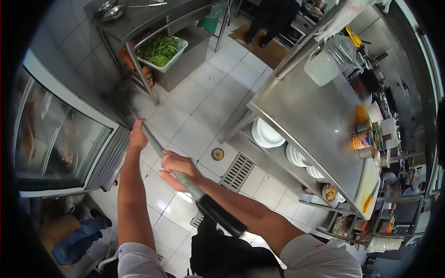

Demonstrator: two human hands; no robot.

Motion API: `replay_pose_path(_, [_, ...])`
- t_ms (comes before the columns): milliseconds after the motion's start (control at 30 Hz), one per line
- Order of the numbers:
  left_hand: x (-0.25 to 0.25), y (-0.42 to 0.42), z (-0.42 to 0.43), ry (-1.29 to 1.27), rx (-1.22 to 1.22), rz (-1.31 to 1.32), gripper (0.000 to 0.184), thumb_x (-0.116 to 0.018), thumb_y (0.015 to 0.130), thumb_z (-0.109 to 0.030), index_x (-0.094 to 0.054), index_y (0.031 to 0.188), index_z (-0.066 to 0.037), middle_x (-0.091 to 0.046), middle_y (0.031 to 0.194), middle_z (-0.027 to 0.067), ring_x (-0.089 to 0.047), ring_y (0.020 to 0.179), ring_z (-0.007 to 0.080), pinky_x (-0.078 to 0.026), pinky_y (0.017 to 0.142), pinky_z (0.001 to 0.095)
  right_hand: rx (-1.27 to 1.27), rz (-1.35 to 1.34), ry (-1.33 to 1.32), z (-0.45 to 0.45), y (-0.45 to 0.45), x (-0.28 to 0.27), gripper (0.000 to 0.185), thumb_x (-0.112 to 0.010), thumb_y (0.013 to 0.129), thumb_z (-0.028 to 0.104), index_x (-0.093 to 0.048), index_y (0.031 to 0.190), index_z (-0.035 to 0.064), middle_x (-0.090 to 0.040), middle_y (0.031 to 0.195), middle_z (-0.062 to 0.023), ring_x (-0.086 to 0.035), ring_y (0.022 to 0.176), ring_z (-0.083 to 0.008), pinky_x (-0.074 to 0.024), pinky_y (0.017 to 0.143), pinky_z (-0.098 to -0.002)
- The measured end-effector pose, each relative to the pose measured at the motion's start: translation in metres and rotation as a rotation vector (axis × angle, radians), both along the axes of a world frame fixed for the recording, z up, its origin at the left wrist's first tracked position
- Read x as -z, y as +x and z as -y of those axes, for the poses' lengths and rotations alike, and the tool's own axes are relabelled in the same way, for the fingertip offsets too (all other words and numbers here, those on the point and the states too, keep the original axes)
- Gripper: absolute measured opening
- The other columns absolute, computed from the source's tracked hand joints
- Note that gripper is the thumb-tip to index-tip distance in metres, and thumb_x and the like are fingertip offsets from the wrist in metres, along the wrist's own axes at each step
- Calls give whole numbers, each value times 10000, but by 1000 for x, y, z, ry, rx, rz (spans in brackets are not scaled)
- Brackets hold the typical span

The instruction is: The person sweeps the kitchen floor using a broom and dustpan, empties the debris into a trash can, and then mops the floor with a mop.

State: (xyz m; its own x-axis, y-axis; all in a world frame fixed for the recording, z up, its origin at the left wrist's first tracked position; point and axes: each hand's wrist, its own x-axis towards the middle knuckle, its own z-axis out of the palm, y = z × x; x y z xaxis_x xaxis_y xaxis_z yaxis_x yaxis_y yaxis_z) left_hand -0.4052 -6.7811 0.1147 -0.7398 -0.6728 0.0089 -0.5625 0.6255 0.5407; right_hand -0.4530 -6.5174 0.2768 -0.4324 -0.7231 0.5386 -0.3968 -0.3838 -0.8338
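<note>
A long grey pole [155,143] with a black end slants from the lower middle up to the left. My left hand [138,133] is wrapped round it farther up, near the glass-door fridge [60,134]. Closer to my body, my right hand [178,169] grips the same pole above its black end. The pole's far end reaches the dark, blurred floor corner between the fridge and a steel table [134,23]; what is on that end cannot be made out. White tiles [178,116] cover the floor beneath my hands.
A white basket of green leaves [160,51] sits on the left table's lower shelf. At right stands a steel counter [306,116] with stacked plates [266,133] below and cans [361,140] on top. Floor grates [237,171] lie ahead. Another person [273,18] stands at the top; others are at right.
</note>
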Motion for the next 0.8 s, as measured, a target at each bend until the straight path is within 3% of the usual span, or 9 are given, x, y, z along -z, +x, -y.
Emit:
replay_pose_path(100, [0,1,-30,-50,118,-80,430,-733,705,-104,-549,1094,-122,-506,1337,180,-453,1264,344,-396,1021,411,41,5,9,-62,13,-46,176,-639,718,-82,-499,724,25,-548,711,-72,-580,653,-219,-483,920,-428])
replay_pose_path(200, [-8,-5,-87,-103,325,-229,279,-777,683,-182,-598,870,-77,-645,1039,168,-582,1044,348,-470,890,410,107,53,-1,-129,26,-93,123,-610,715,-101,-544,751,-3,-571,698,-91,-597,669,-216,-495,896,-457])
replay_pose_path(300, [-68,5,-174,-52,454,-409,280,-780,676,-185,-558,586,-41,-590,625,145,-585,661,360,-477,634,437,165,53,-27,-194,44,-158,113,-600,791,-15,-523,709,-1,-561,650,-88,-588,638,-231,-522,802,-451])
replay_pose_path(400, [-112,31,-251,84,606,-407,188,-742,653,-127,-586,614,-31,-586,639,172,-585,665,385,-470,606,434,336,208,-195,-244,85,-228,169,-621,772,76,-532,647,5,-571,603,-87,-588,572,-265,-524,639,-450])
replay_pose_path(500, [-151,62,-319,312,863,-330,111,-698,629,-135,-619,661,-64,-594,646,164,-586,641,384,-470,587,442,309,90,-355,-294,113,-289,287,-678,833,166,-507,627,63,-550,536,-41,-519,405,-186,-473,403,-319])
replay_pose_path(567, [-170,82,-360,469,1038,-359,148,-706,642,-193,-607,649,-83,-588,631,149,-586,619,367,-465,575,442,22,76,-434,-324,123,-317,289,-688,853,173,-502,657,69,-538,521,-15,-484,367,-152,-423,338,-273])
replay_pose_path(667, [-167,93,-394,526,1120,-388,183,-711,656,-197,-566,619,-92,-556,588,131,-567,577,349,-449,542,424,20,-44,-599,-327,149,-329,334,-687,843,209,-447,642,92,-525,457,15,-532,365,-63,-442,316,-192])
replay_pose_path(767, [-153,86,-397,451,1080,-548,262,-711,710,-161,-497,582,-79,-519,553,126,-533,523,344,-416,497,408,250,-70,-585,-321,163,-314,321,-668,878,258,-467,694,89,-552,492,11,-559,407,-90,-476,369,-222])
replay_pose_path(800, [-142,79,-386,408,1083,-573,253,-706,710,-151,-497,585,-78,-523,559,122,-536,529,346,-418,499,411,489,-177,-509,-312,170,-304,301,-657,891,256,-476,723,85,-562,541,12,-574,469,-120,-498,430,-264])
